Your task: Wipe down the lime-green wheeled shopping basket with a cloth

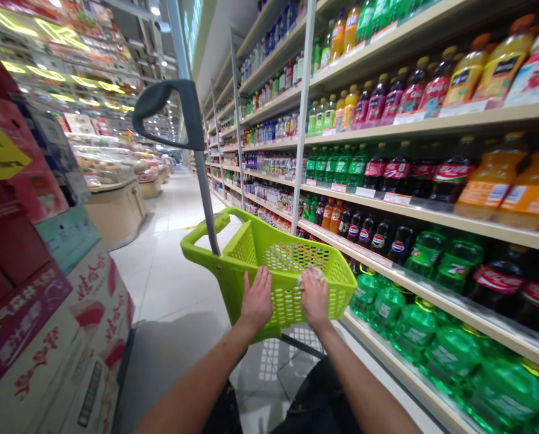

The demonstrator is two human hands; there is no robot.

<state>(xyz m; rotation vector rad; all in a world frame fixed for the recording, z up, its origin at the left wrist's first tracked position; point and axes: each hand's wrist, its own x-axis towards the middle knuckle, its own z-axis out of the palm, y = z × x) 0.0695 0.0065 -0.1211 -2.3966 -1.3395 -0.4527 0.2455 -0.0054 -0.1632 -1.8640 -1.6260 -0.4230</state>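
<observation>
A lime-green shopping basket (296, 262) with a perforated wall stands in front of me. Its grey pull handle (192, 114) rises at the left end. My left hand (257, 296) rests on the near side of the basket, fingers extended, holding nothing. Closer to the right end, my right hand (315, 296) is closed on a crumpled whitish cloth (304, 278) at the basket's rim. Most of the cloth is hidden under the fingers. Through the perforations I cannot make out any goods inside.
Drink shelves (414, 202) line the right side, with large green bottles (454, 355) on the lowest level. Stacked cartons (79, 307) crowd the left. A tiled aisle (172, 199) runs ahead past display counters (118, 208).
</observation>
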